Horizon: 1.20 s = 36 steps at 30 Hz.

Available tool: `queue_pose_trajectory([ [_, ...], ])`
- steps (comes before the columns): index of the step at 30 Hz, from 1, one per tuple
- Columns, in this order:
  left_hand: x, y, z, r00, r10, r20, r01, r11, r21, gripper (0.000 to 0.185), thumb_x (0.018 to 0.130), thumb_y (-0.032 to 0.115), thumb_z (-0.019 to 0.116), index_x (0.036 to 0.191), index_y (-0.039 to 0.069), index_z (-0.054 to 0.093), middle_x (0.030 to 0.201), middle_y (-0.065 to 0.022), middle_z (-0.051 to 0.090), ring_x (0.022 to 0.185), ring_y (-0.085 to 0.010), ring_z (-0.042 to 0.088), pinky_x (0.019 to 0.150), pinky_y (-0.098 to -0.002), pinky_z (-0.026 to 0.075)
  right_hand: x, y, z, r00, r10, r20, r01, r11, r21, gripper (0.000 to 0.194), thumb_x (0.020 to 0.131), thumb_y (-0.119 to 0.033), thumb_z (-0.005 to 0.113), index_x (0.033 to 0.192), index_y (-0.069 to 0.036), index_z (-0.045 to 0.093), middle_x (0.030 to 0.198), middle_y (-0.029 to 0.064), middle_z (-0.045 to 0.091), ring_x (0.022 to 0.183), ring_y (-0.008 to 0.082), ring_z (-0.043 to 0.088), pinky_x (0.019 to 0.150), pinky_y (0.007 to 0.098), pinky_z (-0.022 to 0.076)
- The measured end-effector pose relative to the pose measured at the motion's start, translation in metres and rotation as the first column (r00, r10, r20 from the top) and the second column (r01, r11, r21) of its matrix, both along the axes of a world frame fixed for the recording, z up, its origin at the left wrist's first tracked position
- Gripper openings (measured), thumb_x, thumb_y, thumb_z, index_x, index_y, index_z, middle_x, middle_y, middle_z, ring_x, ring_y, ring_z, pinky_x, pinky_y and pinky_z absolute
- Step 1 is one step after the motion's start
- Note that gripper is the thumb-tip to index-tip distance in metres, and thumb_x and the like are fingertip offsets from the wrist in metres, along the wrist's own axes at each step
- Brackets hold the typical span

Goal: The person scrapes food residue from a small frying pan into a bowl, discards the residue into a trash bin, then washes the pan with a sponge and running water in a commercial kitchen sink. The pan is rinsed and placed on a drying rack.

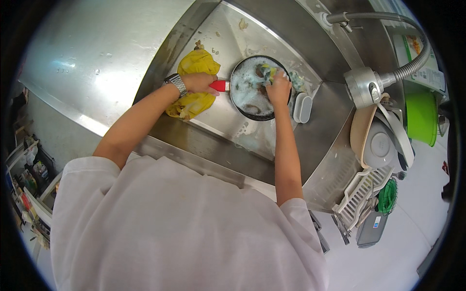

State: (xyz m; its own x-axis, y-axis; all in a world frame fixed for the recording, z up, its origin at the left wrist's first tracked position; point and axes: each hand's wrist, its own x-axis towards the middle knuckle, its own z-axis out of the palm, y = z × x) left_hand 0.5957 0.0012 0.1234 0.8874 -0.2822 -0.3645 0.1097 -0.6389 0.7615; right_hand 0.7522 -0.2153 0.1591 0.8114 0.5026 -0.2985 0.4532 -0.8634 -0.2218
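A round black frying pan [251, 85] lies in the stainless steel sink [222, 32], its inside coated with white suds and dark patches. Its red handle [218, 86] is gripped by my left hand [200, 82], which wears a metal-banded watch at the wrist. Under that hand a crumpled yellow cloth [198, 63] shows on both sides of it. My right hand [279, 89] presses a yellow-and-green scouring pad [270, 72] against the pan's inside, towards its right side; the fingers partly cover the pad.
A white oval container [302, 107] stands right of the pan. Over the sink's right rim hangs a flexible faucet [364, 87]. Beyond it are stacked bowls [378, 147], a white dish rack [364, 196] and a green tub [420, 118]. Food scraps [243, 24] dot the sink floor.
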Motion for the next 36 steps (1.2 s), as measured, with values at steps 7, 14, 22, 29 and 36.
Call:
queue_pose_trajectory([
  [7, 0.012, -0.01, 0.017, 0.857, 0.127, -0.499, -0.188, 0.979, -0.074, 0.039, 0.078, 0.036, 0.05, 0.092, 0.0, 0.046, 0.067, -0.014, 0.054, 0.058, -0.0262, 0.053, 0.056, -0.0351, 0.043, -0.054, 0.003, -0.032, 0.941, 0.217, 0.258, -0.266, 0.948, 0.174, 0.053, 0.074, -0.03, 0.051, 0.124, -0.022, 0.034, 0.127, 0.0188, 0.028, 0.115, 0.0447, 0.022, 0.093, 0.0565, 0.0134],
  [14, 0.018, -0.024, 0.01, 0.973, 0.148, -0.176, -0.16, 0.985, -0.06, 0.031, 0.079, 0.031, 0.049, 0.084, 0.001, 0.048, 0.058, -0.0086, 0.05, 0.043, -0.0193, 0.048, 0.041, -0.032, 0.037, -0.071, -0.006, -0.033, 0.937, 0.32, 0.139, -0.326, 0.945, 0.019, 0.033, 0.071, -0.014, 0.052, 0.103, -0.022, 0.055, 0.11, 0.0144, 0.048, 0.106, 0.0382, 0.038, 0.088, 0.0538, 0.0234],
  [22, 0.018, -0.028, 0.017, 0.851, 0.221, -0.477, -0.306, 0.946, -0.107, 0.032, 0.078, 0.032, 0.052, 0.089, 0.003, 0.045, 0.054, -0.0055, 0.045, 0.033, -0.0146, 0.038, 0.03, -0.0275, 0.029, -0.036, 0.016, -0.038, 0.946, -0.169, 0.275, 0.129, 0.979, 0.157, 0.031, 0.061, -0.014, 0.063, 0.092, -0.013, 0.059, 0.094, 0.0169, 0.055, 0.095, 0.0296, 0.046, 0.084, 0.0469, 0.0272],
  [29, 0.007, -0.033, 0.005, 0.792, 0.265, -0.55, -0.458, 0.853, -0.249, 0.035, 0.077, 0.032, 0.053, 0.098, 0.005, 0.044, 0.055, -0.002, 0.043, 0.032, -0.0093, 0.033, 0.027, -0.0235, 0.025, -0.028, 0.006, -0.039, 0.946, 0.11, 0.306, -0.156, 0.979, 0.133, 0.032, 0.058, -0.015, 0.063, 0.089, -0.01, 0.057, 0.09, 0.0164, 0.054, 0.09, 0.0291, 0.049, 0.079, 0.0434, 0.0299],
  [36, 0.004, -0.034, 0.014, 0.721, 0.247, -0.648, -0.5, 0.833, -0.239, 0.033, 0.078, 0.033, 0.052, 0.098, 0.007, 0.045, 0.052, 0.0011, 0.04, 0.03, -0.0065, 0.03, 0.026, -0.0214, 0.023, -0.063, 0.03, -0.041, 0.955, 0.052, 0.292, -0.115, 0.973, 0.201, 0.033, 0.058, -0.011, 0.062, 0.09, -0.008, 0.056, 0.087, 0.0187, 0.053, 0.088, 0.0312, 0.048, 0.077, 0.0413, 0.0341],
])
